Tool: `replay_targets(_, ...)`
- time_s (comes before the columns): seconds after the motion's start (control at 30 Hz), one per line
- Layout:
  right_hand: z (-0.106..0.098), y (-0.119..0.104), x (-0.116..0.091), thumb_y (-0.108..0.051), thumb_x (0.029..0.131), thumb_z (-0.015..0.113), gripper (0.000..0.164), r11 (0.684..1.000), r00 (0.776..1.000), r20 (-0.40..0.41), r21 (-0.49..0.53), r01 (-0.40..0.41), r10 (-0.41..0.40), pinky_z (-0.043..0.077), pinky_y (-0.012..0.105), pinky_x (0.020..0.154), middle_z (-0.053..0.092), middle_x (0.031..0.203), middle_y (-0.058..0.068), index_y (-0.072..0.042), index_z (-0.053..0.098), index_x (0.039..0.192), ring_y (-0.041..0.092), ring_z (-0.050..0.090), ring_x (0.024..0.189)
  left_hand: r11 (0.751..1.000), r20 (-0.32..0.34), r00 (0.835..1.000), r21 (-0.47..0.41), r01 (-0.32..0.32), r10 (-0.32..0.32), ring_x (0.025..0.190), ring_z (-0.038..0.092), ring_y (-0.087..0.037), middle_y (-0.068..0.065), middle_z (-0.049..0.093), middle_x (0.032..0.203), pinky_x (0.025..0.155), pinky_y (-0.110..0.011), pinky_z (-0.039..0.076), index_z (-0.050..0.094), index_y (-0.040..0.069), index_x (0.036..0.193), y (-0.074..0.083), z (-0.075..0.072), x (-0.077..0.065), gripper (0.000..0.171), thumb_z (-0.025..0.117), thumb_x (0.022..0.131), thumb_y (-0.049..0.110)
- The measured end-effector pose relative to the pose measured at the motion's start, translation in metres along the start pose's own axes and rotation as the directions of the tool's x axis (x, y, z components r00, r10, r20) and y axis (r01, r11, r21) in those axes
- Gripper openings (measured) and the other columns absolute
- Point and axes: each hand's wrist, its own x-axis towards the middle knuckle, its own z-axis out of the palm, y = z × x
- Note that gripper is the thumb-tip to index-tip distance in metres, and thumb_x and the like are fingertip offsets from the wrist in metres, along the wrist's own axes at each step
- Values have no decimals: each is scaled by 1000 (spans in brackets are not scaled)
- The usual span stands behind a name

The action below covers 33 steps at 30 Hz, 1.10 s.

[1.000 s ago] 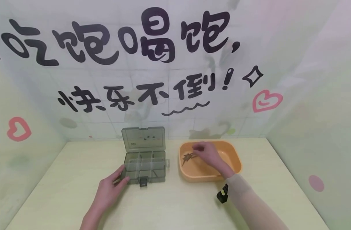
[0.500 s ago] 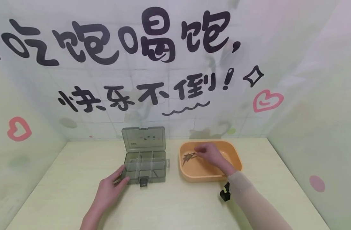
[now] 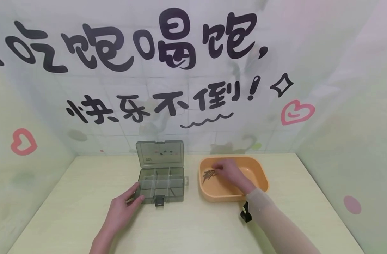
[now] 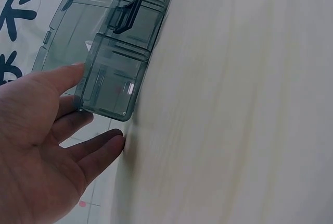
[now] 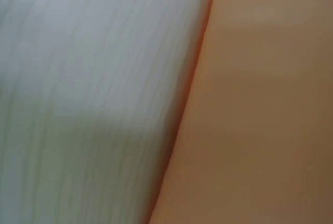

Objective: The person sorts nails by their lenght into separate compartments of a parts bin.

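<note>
A grey see-through compartment box (image 3: 161, 183) stands with its lid (image 3: 160, 154) raised at the back. My left hand (image 3: 123, 208) holds its front left corner, thumb on the near side and fingers round the left end; the left wrist view shows this hand (image 4: 47, 135) at the box's end (image 4: 109, 86). Thin dark pieces lie in some compartments. To the right, my right hand (image 3: 229, 173) reaches into an orange tray (image 3: 209, 195), fingertips down at a small pile of thin, dark, nail-like pieces (image 3: 208, 174). Whether it pinches one is too small to tell.
Both box and tray stand on a pale wooden table (image 3: 196, 229). A printed white backdrop (image 3: 187, 137) rises behind, with side walls left and right. A black clip-like device (image 3: 245, 213) hangs at the right wrist. The right wrist view shows only the tray's blurred wall (image 5: 250, 109) and the table.
The right fingertips shift slightly within the tray, first a little right, then back left and down to the pile. The left hand stays on the box. The head view drifts slightly.
</note>
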Motion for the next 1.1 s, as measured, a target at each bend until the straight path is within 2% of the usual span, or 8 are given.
replay_targets(0.27, 0, 1, 2, 9, 83, 75, 17, 991, 997, 23, -110, 75, -73, 63, 38, 82, 78, 93, 11, 0, 80, 96, 28, 73, 88, 1000, 1, 1000, 1, -2, 2, 118, 62, -48, -31, 47, 147, 93, -46, 58, 46, -2, 151, 3, -1, 0, 58, 68, 102, 20)
replay_targets(0.47, 0, 0, 2, 6, 83, 77, 11, 989, 997, 10, -120, 81, -81, 63, 37, 78, 77, 88, 9, -2, 80, 89, 26, 72, 83, 1000, 0, 1000, -3, -1, 1, 117, 63, -48, -32, 48, 146, 93, -46, 58, 46, -2, 151, 3, -1, 0, 58, 68, 102, 19)
replay_targets(0.7, 0, -4, 2, 10, 82, 74, 13, 985, 998, 8, -160, 66, -66, 63, 40, 77, 77, 87, 11, -1, 80, 86, 29, 71, 83, 1000, -2, 1000, -5, -7, 7, 116, 63, -48, -32, 49, 145, 93, -46, 58, 47, -3, 150, 3, -1, 0, 58, 69, 101, 19)
replay_targets(0.83, -1, -10, 3, 13, 82, 71, 16, 982, 999, 20, -186, 28, -25, 63, 42, 78, 77, 87, 12, 1, 80, 85, 30, 71, 84, 1000, -4, 1000, -5, -8, 8, 117, 62, -48, -32, 49, 145, 93, -46, 58, 47, -2, 150, 3, -2, 0, 58, 69, 101, 20)
replay_targets(1.1, -3, -22, 8, 14, 78, 72, 17, 969, 987, 50, -204, -139, 152, 60, 33, 71, 77, 85, 11, 0, 81, 83, 21, 67, 77, 1000, -5, 1000, -5, -3, 3, 116, 63, -48, -32, 49, 145, 92, -46, 58, 48, -2, 150, 2, -1, 0, 58, 69, 101, 20)
